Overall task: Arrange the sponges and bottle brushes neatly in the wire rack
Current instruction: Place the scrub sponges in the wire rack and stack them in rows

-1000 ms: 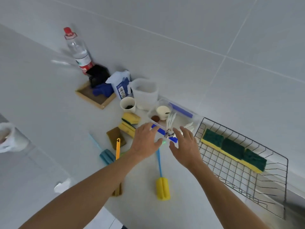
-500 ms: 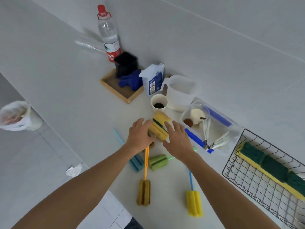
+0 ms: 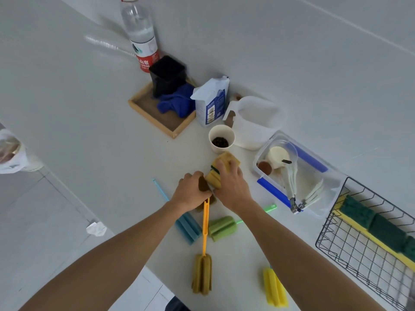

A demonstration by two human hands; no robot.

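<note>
Both hands down on the loose sponges (image 3: 221,170) beside the paper cup (image 3: 221,138): right hand (image 3: 232,187) clamped over the yellow stack, left hand (image 3: 190,194) pinching a brown one. Likely gathering them for the wire rack (image 3: 336,250), well apart at right

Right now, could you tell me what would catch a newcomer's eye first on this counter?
Probably the two hands meeting mid-counter: the right hand on a stack of yellow sponges, the left hand gripping something brown. Bright bottle brushes lie scattered nearer the person, while green-topped sponges already line the wire rack at right.
</note>
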